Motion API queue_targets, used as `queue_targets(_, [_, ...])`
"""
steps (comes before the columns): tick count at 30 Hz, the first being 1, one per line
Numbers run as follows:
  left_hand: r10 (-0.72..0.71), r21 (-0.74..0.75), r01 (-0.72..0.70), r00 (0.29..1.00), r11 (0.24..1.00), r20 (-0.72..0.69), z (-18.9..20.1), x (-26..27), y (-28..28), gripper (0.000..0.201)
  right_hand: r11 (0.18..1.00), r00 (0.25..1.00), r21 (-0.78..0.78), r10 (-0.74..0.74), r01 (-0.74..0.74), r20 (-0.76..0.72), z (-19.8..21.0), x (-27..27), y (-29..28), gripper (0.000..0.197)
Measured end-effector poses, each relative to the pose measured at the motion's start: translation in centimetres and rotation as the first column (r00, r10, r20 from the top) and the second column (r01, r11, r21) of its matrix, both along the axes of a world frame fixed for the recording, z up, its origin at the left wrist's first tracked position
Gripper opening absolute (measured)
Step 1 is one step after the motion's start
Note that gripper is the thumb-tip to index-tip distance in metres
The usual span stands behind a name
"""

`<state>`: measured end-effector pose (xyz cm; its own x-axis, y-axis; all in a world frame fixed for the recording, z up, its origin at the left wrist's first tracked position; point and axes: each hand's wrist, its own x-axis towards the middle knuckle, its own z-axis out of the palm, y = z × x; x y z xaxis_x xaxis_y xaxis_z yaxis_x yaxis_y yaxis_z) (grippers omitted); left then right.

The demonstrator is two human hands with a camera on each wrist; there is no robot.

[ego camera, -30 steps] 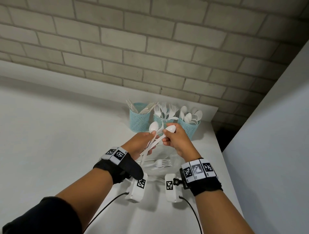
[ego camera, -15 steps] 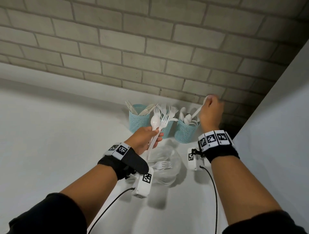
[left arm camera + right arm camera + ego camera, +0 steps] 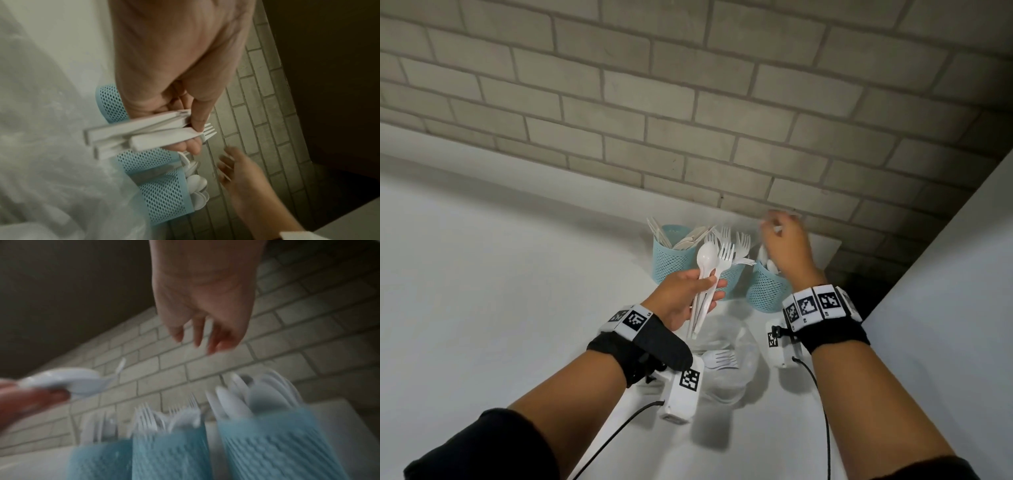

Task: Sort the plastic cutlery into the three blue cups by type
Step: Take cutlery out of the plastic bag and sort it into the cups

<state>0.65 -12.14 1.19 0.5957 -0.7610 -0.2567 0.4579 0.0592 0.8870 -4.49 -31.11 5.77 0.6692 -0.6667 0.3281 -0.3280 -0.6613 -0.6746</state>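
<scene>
Three blue mesh cups stand by the brick wall: the left cup (image 3: 671,258) holds knives, the middle cup (image 3: 732,279) holds forks, the right cup (image 3: 765,291) holds spoons. My left hand (image 3: 688,291) grips a bundle of white cutlery (image 3: 705,284) in front of the cups: a spoon (image 3: 707,257), a fork (image 3: 726,255) and more handles (image 3: 131,134). My right hand (image 3: 786,245) hovers above the spoon cup (image 3: 275,446), fingers (image 3: 197,335) spread loosely and holding nothing. That view is blurred.
A crumpled clear plastic bag (image 3: 736,359) lies on the white table (image 3: 482,291) in front of the cups, with forks (image 3: 719,358) inside. A white panel (image 3: 945,308) rises close on the right. The brick wall (image 3: 688,102) stands right behind the cups.
My right hand took one spoon from the bundle over to the right cup and let it go; its fingers are now spread. My left hand keeps holding the rest of the bundle.
</scene>
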Motion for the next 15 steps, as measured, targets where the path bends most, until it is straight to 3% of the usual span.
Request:
queue_targets(1, [0.008, -0.017, -0.008, 1.000, 1.000, -0.003, 0.2, 0.1, -0.2, 0.014, 0.979, 0.982, 0.127, 0.171, -0.161, -0.075, 0.6, 0.3, 0.7, 0.040])
queue_targets(3, [0.023, -0.050, -0.023, 1.000, 0.998, -0.013, 0.7, 0.3, -0.8, 0.012, 0.879, 0.873, 0.340, 0.426, -0.335, -0.240, 1.3, 0.7, 1.5, 0.037])
queue_targets(5, [0.031, -0.085, -0.033, 0.999, 0.996, -0.031, 1.0, 0.4, -1.2, 0.013, 0.811, 0.833, 0.423, 0.518, -0.405, -0.195, 1.5, 1.2, 1.6, 0.024])
queue_targets(7, [0.052, -0.106, -0.057, 0.998, 0.993, -0.048, 1.1, 0.6, -1.4, 0.019, 0.823, 0.891, 0.420, 0.448, -0.382, -0.069, 1.7, 1.7, 1.5, 0.018])
queue_targets(10, [0.125, -0.061, -0.128, 0.991, 0.990, -0.050, 0.8, 1.0, -1.4, 0.014, 0.931, 0.980, 0.328, 0.108, -0.160, 0.169, 2.5, 2.4, 0.7, 0.015])
queue_targets(13, [0.140, 0.040, -0.143, 0.988, 0.989, 0.069, 0.5, 1.1, -1.4, 0.015, 0.985, 0.889, 0.159, -0.129, 0.064, 0.440, 3.2, 2.3, 0.5, 0.021])
queue_targets(15, [0.130, 0.082, -0.142, 0.982, 0.986, 0.134, 0.3, 1.0, -1.6, 0.019, 0.989, 0.892, 0.031, -0.144, 0.145, 0.429, 2.8, 2.3, 0.8, 0.025])
